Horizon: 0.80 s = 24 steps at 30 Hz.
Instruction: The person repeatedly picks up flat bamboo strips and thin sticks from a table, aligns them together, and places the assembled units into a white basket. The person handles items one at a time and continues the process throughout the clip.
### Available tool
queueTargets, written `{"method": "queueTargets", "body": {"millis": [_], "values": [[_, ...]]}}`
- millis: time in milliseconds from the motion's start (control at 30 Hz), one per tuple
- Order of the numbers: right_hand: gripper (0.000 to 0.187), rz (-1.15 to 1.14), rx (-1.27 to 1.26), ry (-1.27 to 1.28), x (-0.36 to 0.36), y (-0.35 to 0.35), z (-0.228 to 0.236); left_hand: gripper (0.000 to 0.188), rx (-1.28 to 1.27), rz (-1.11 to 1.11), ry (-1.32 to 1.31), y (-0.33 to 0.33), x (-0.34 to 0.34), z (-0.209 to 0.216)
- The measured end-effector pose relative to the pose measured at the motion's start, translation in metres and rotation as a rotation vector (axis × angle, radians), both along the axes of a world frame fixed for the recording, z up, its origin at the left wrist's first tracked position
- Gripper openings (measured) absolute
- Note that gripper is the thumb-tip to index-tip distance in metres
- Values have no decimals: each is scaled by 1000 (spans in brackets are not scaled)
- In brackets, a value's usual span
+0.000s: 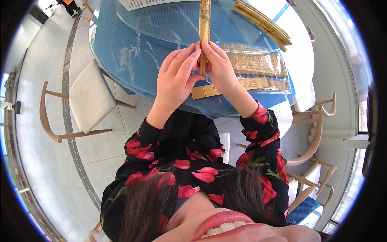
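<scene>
A long, narrow gold strip (204,24) with dark printing stands out in front of me above the table, pointing away. My left hand (174,76) closes on its near end from the left, fingers bent together. From the other side my right hand (221,68) grips the same end, its thumb lying along the strip. Fingers hide part of that end. Below the right wrist, a flat gold card strip (205,92) lies near the table's edge. Beside it, a clear plastic bag (258,62) covers wider gold printed sheets. A stack of gold strips (262,24) lies farther off at the right.
The round table (121,60) has a blue marbled top under a clear layer. A white slotted basket (141,4) stands at its far side. Chairs are at the left (92,99) and right (316,139). A person (69,6) is partly visible far left.
</scene>
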State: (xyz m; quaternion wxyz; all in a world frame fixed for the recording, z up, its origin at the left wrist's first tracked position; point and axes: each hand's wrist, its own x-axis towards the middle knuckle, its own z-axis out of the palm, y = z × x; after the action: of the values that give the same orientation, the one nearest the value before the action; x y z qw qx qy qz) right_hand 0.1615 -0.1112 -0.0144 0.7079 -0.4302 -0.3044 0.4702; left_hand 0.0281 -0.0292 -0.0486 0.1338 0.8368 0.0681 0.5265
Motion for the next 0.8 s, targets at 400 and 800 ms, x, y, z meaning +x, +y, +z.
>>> {"method": "queueTargets", "body": {"millis": [400, 800], "values": [[31, 199, 15, 38, -27, -27, 5, 66, -1160, -843, -350, 19, -1, 34], [28, 188, -48, -341, -35, -48, -18, 40, -1658, -1130, -639, 90, 28, 25]]}}
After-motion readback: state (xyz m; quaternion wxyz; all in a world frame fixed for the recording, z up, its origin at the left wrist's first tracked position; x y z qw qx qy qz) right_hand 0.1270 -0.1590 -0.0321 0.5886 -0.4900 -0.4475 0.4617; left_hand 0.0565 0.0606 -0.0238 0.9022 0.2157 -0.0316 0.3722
